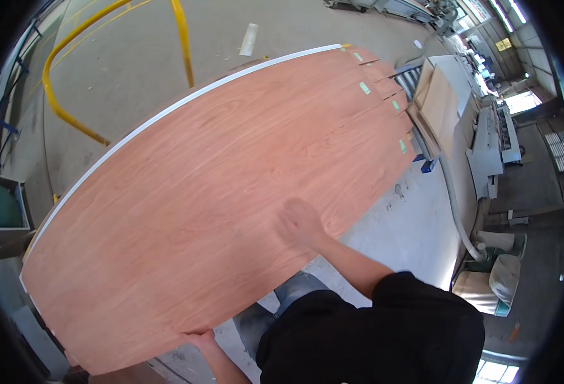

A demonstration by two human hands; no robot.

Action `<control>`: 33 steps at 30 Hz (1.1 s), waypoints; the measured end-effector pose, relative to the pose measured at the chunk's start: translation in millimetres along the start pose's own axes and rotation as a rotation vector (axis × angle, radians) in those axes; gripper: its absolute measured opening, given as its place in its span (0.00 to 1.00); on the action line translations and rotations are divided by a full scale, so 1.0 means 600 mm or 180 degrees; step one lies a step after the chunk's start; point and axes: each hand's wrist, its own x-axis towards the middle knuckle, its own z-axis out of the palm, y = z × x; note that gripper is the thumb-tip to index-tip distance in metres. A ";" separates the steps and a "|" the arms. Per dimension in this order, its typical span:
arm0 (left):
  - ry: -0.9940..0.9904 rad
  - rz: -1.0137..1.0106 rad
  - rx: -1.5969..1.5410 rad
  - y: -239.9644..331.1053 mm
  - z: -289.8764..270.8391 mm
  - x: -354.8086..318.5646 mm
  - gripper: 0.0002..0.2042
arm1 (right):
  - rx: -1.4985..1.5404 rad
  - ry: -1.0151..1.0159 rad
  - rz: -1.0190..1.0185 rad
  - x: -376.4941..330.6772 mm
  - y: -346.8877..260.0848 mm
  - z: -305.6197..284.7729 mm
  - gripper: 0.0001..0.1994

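Observation:
A large reddish-brown wood-grain sheet stretches across the view in front of me, a white strip running along its far edge. My left hand is at the sheet's near edge, low in the view, closed on that edge; some of its fingers are hidden. Over the right part of the sheet's near half is my right hand, smeared by motion. Its fingers look spread and nothing shows in it; whether it touches the surface I cannot tell. Small green tape pieces dot the sheet's right end, where its edge is stepped.
Beyond the sheet, a yellow tubular rail bends above the grey floor. A white roll-like object lies there too. At the right are stacked boards, a grey hose and bags. A green-sided bin stands at the left.

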 end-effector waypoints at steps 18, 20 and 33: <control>-0.0315 0.0451 0.0128 0.061 -0.021 0.036 0.36 | 0.5085 0.2164 0.4170 -0.251 0.221 0.046 0.25; -0.0032 0.0436 0.0074 0.068 -0.033 0.035 0.36 | 0.5000 0.2289 0.4132 -0.251 0.216 0.050 0.25; -0.0419 0.0450 -0.0070 0.035 -0.069 0.069 0.34 | 0.3939 0.2208 0.3867 -0.225 0.249 0.067 0.25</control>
